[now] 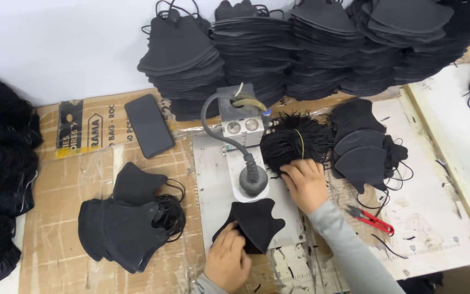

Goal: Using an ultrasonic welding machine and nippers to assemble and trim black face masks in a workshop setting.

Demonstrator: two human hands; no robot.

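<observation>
Black mask (257, 220) lies on cardboard-covered bench (72, 218) against white wall (55, 43).

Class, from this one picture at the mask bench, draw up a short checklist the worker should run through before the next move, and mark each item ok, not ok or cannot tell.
1. Left hand steadies the black mask on the metal plate: ok.
2. Right hand has reached the bundle of black cords: ok.
3. A single cord separated between the fingers: cannot tell.
4. Both hands clear of the round press head: ok, though the right hand is close beside it.
5. Red snips lie away from both hands: ok.
6. Finished masks piled clear of the plate: ok.
</observation>
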